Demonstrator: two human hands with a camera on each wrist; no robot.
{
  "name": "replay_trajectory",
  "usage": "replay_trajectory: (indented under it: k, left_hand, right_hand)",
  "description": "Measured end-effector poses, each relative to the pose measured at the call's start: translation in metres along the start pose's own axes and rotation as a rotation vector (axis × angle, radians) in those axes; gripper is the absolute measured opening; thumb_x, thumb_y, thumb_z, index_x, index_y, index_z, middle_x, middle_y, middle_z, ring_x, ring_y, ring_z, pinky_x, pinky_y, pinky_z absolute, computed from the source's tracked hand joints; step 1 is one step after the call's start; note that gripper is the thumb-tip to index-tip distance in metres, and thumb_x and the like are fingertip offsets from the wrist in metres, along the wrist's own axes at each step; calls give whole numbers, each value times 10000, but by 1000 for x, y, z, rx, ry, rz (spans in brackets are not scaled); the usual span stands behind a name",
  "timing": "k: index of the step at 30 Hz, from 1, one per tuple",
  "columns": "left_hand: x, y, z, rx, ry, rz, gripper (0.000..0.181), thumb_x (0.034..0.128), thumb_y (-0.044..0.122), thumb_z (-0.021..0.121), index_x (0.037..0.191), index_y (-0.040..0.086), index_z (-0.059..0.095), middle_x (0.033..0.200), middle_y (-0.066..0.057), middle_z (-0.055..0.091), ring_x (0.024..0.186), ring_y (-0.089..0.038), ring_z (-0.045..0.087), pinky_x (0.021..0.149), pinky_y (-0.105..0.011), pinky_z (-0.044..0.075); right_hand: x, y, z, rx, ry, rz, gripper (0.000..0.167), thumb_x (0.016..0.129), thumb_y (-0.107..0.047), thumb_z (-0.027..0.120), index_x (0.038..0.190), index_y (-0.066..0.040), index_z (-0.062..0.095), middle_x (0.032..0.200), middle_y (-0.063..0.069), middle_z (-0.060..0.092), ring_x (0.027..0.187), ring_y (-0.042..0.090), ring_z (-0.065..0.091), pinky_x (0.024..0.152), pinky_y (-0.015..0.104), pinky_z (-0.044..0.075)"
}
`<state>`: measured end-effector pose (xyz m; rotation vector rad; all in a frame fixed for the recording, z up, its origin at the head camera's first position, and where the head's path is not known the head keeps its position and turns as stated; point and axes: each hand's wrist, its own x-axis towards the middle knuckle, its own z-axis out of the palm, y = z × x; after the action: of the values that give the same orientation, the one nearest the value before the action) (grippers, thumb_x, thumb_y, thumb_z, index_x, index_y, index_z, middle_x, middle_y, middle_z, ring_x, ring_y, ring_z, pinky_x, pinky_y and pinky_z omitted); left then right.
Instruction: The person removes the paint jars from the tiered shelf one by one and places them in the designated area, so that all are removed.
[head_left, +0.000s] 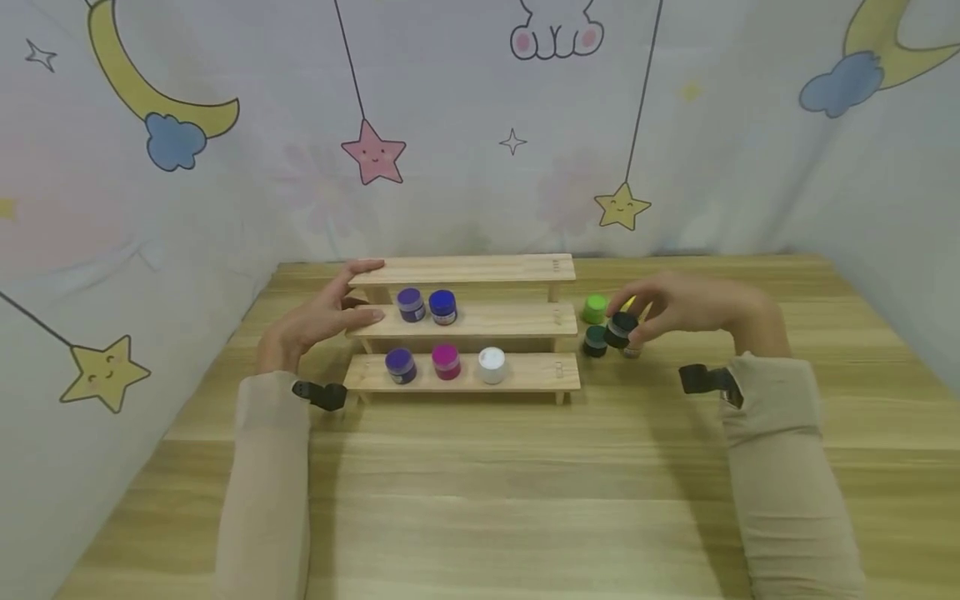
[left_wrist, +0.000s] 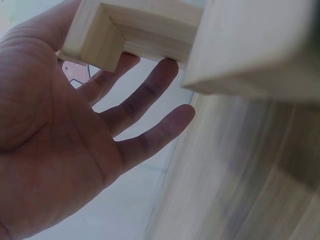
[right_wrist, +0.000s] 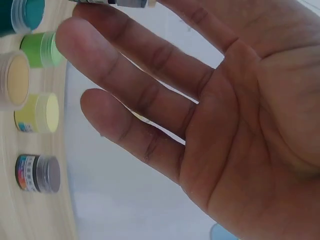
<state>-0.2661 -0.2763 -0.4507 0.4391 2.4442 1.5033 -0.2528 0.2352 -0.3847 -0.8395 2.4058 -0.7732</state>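
A three-step wooden rack (head_left: 510, 321) stands on the table. My left hand (head_left: 318, 312) grips its left end, thumb on the middle step and fingers at the top step; in the left wrist view the fingertips (left_wrist: 167, 70) touch the wood. On the middle step sit a purple jar (head_left: 410, 305) and a blue jar (head_left: 443, 307). The bottom step holds a dark purple jar (head_left: 401, 366), a magenta jar (head_left: 446, 362) and a white jar (head_left: 492, 365). To the rack's right, my right hand (head_left: 675, 304) pinches a dark-lidded paint jar (head_left: 621, 330) between thumb and fingers.
Beside the rack's right end stand a light green jar (head_left: 595, 309), a dark green jar (head_left: 595, 341) and, partly hidden by my right hand, a yellow jar (right_wrist: 37, 112) and a peach jar (right_wrist: 14, 80). A grey-lidded jar (right_wrist: 37, 173) also shows there. A patterned cloth (head_left: 480, 167) hangs behind the table.
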Motion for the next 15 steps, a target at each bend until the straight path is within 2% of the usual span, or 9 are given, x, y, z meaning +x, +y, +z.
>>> replay_trajectory:
  k: [6, 10, 15]
  left_hand:
    - [1, 3, 1, 5, -15, -8, 786, 972, 201, 681, 1574, 338, 194, 1578, -151, 221, 1334, -452, 415, 1022, -630, 392]
    - [1, 1, 1, 1, -17, -16, 779, 974, 202, 679, 1567, 354, 197, 1575, -153, 227, 1343, -448, 407, 1026, -618, 397]
    - [0, -1, 1, 16, -2, -11, 757, 973, 194, 680, 1550, 379, 226, 1537, -156, 280, 1310, -430, 441, 1034, -587, 381]
  right_hand:
    - [-8, 11, -3, -17, 39, 12, 410, 926, -246, 739, 1292, -117, 608, 1091, 52, 706, 1043, 220, 636, 918, 427, 472]
    - [-14, 18, -6, -24, 52, 65, 458, 940, -284, 721, 1334, -99, 578, 1064, 56, 710, 1019, 196, 631, 935, 434, 455]
    - [-19, 29, -8, -33, 81, 109, 488, 951, -280, 709, 1373, -89, 556, 1006, 74, 663, 953, 217, 600, 880, 420, 452]
